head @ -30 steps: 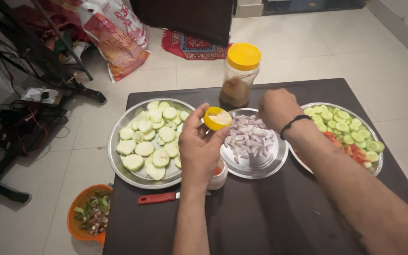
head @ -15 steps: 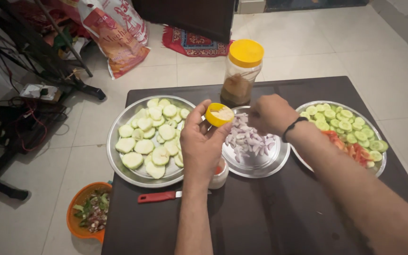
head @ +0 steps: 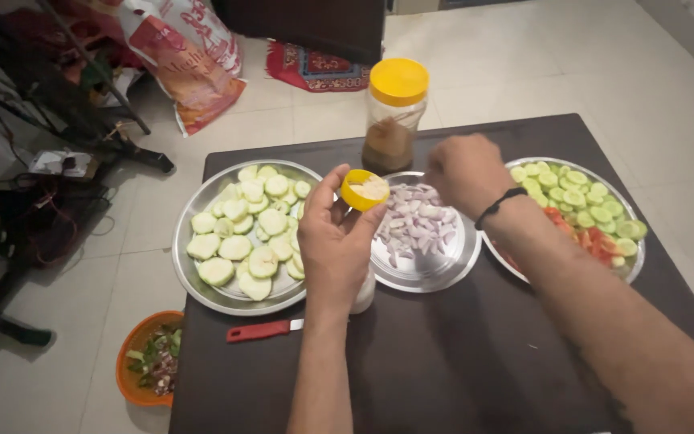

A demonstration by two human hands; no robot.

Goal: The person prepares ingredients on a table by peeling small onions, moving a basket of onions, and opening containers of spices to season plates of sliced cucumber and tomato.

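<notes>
Left hand [head: 335, 245] holds a yellow cap [head: 363, 190] of white powder; right hand [head: 463, 173], fingers pinched, hovers over chopped onion [head: 415, 225] at three o'clock, seasoning apparently underway.

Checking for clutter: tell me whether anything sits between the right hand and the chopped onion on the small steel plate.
Nothing visible does. The right hand hovers directly over the chopped onion on the small steel plate. The left hand holds a yellow cap at the plate's left edge, beside that gap, not in it.
</notes>
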